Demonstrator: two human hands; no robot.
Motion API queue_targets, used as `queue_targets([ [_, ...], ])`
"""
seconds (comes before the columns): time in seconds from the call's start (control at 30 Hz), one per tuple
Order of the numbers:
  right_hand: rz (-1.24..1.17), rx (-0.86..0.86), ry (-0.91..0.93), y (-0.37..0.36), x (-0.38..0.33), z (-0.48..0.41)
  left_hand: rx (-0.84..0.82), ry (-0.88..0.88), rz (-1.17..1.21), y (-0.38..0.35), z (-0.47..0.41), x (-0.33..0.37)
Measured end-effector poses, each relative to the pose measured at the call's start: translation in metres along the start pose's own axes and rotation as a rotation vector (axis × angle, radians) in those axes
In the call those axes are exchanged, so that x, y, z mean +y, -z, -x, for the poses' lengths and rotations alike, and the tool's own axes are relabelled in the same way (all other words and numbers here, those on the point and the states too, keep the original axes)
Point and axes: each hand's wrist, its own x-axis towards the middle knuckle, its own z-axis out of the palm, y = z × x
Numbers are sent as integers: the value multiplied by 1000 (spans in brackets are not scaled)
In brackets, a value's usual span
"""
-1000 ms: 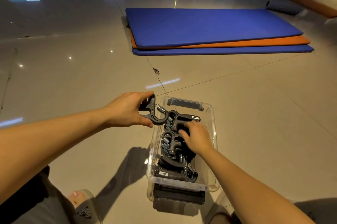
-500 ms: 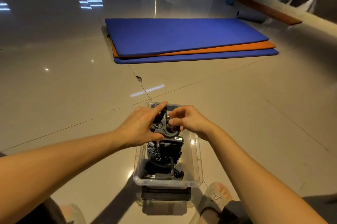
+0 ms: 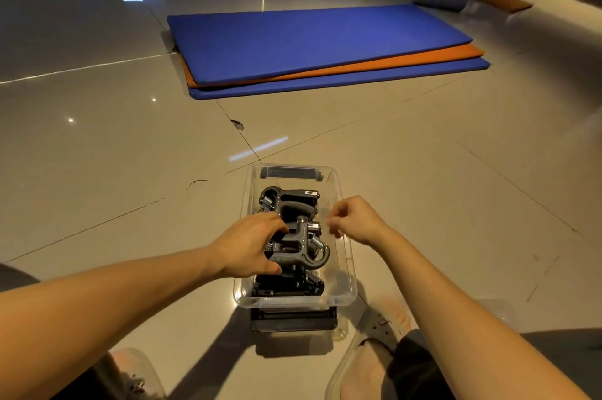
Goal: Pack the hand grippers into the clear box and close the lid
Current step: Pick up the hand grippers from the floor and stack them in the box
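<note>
Left hand [image 3: 247, 245] grips topmost hand gripper [image 3: 301, 249] at frame centre, inside clear box [image 3: 293, 301]; right hand [image 3: 356, 220] hovers beside it, fingers curled, empty. Gripper labels illegible.

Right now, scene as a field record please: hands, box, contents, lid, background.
left hand: grips the top hand gripper, low inside the clear box
right hand: fingers curled, holding nothing, over the box's right rim
clear box: on the tiled floor, open, no lid on it
contents: black hand grippers piled along its length; count unclear
lid: cannot be picked out with certainty
background: blue and orange mats stacked on the floor beyond the box
</note>
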Motion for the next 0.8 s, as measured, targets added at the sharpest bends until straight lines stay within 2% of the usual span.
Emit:
queue_targets([
  [0.07,278,265,-80,-2,18,-4,-73,36,29,-15,-2,2],
  [0.1,312,312,-110,-5,27,-5,-107,53,43,-23,-3,2],
  [0.23,282,273,-129,-19,40,-9,-196,69,-8,-46,0,-4],
  [0.47,241,329,-122,-24,38,-12,-197,81,-10,-67,-7,-2],
  [0.8,195,330,-138,-24,44,-18,-227,4,-267,-77,-7,-9],
])
